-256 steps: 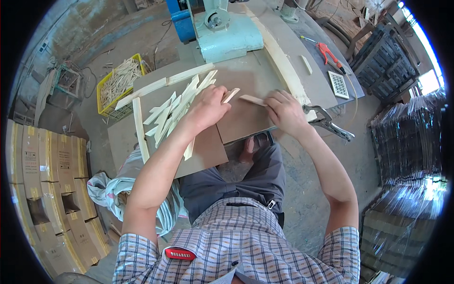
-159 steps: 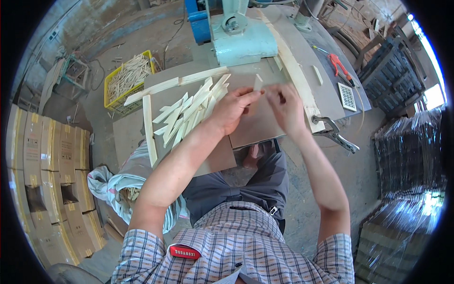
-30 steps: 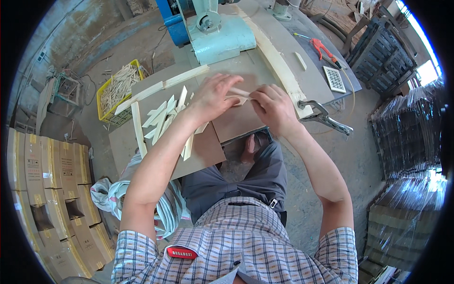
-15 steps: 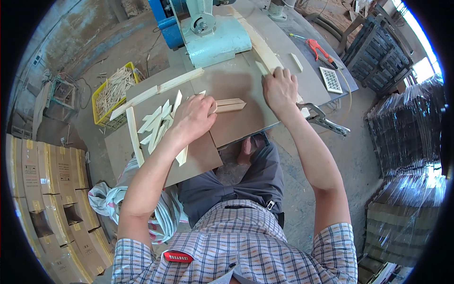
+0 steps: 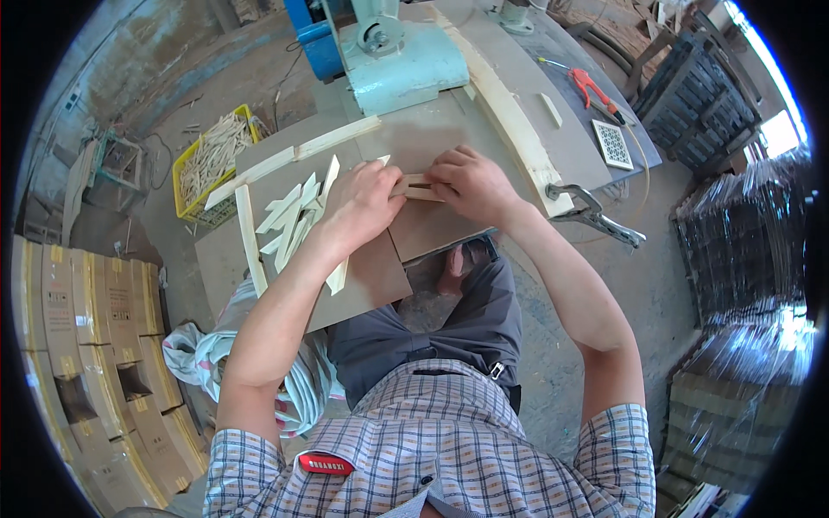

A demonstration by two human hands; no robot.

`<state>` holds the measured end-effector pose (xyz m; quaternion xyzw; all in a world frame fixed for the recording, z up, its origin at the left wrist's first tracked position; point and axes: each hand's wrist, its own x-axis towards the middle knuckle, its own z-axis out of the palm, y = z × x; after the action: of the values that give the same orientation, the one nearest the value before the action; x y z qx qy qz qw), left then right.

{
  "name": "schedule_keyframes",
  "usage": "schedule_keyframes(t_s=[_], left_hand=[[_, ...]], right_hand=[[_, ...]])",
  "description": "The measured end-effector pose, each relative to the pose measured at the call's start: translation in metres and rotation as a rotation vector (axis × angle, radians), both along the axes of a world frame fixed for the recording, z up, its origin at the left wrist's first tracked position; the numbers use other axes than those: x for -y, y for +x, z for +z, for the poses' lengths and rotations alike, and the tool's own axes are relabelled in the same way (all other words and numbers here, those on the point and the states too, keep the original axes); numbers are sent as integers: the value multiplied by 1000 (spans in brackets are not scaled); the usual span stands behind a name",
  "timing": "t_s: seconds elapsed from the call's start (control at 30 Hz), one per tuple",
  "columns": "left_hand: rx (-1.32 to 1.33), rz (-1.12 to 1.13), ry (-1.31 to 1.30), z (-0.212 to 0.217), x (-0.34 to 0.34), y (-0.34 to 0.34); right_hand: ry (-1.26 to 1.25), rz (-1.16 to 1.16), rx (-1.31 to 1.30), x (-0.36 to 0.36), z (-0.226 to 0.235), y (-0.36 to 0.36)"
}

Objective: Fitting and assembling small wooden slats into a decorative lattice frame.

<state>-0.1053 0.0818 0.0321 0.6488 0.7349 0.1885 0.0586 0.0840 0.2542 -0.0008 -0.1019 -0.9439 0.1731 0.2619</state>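
Brown, flat boards [image 5: 432,231] lie beneath the left hand [image 5: 364,200] and right hand [image 5: 475,184], which clasp opposite ends of short, pale wooden strips [image 5: 420,195]. Left of them sprawls a pile of pointed, cream-coloured wooden sticks [image 5: 292,220]; beyond stands a pale-teal, rounded metal machine base [image 5: 410,73].

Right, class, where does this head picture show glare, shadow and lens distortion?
Head view: white glare on the plastic wrap at right; a soft shadow on the tabletop beyond the right hand; fisheye distortion bending the cartons at the left rim.
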Motion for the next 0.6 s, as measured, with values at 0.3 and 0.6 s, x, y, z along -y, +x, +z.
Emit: schedule_keyframes(t_s=[0.3,0.6], left_hand=[[26,50,-113,8,-2,2],[30,35,-149,22,0,8]], right_hand=[[439,-419,128,4,3,51],[523,-656,243,-46,1,13]])
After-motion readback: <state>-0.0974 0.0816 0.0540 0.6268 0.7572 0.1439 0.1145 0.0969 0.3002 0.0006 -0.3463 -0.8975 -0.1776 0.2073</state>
